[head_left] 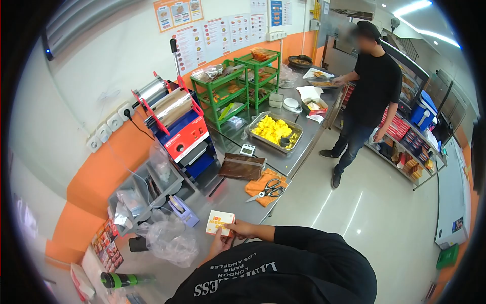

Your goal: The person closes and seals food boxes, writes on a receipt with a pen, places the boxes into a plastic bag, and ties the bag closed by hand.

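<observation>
A small white food box [219,221] with orange and yellow print is held over the steel counter, close to my body. My left hand [219,245] grips its near side, with the thumb against the box. My right hand [244,229] has its fingers closed on the right edge of the same box. Scissors with black handles [272,190] rest on an orange cloth [259,187] beyond my hands. Left of the box stand a lilac tape dispenser [184,211] and a clear plastic bag [169,238].
A red and blue sealing machine [183,139] stands by the wall. Further along are a metal tray of yellow food [255,133], a brown pouch [242,166], a small timer [247,150] and green racks [220,96]. A co-worker [372,86] stands at the counter's far end.
</observation>
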Available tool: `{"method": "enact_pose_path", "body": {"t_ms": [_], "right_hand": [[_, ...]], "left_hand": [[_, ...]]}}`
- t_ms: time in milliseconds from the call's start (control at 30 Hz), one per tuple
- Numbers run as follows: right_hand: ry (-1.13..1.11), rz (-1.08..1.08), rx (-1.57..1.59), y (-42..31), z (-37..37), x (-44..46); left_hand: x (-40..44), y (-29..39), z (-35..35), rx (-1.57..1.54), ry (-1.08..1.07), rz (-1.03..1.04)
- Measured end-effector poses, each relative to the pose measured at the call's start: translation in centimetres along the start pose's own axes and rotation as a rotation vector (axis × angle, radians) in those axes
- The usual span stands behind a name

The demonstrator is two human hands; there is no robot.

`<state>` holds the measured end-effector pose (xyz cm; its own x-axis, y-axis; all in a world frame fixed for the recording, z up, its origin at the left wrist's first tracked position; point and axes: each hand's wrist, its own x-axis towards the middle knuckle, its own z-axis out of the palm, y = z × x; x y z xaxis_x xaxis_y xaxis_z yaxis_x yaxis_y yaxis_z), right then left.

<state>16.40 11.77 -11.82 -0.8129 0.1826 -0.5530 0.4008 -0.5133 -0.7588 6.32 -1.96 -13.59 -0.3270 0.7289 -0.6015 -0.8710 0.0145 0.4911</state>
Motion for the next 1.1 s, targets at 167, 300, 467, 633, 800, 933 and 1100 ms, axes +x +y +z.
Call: {"method": "enact_pose_path", "body": {"t_ms": [167,300,467,633,800,933,1100], "right_hand": [[0.020,0.122,-0.070,0.2,-0.4,0.4],[0.074,0.127,-0.100,0.6,-0.4,0.4],[0.125,0.026,-0.008,0.1,0.0,-0.6],[0.137,-0.037,-0.047,0.7,-0.1,-0.3],[0.506,-0.163,-0.331,-0.5,1.1,-1.2],[0.758,-0.433,-0.568,3.2,-0.5,2.1],[0.696,-0.460,-0.943,1.3,0.4,1.7]], "left_hand": [[-0.4,0.0,0.3,0.021,-0.001,0.057],[0.0,0.2,0.2,-0.010,0.035,0.024],[0.9,0.0,-0.7,-0.004,-0.052,0.052],[2.1,-1.0,-1.5,0.516,0.081,0.419],[-0.5,2.8,1.1,1.660,0.445,1.165],[-0.3,3.8,0.7,1.594,0.155,0.858],[0.1,4.8,2.6,1.593,0.255,0.471]]}}
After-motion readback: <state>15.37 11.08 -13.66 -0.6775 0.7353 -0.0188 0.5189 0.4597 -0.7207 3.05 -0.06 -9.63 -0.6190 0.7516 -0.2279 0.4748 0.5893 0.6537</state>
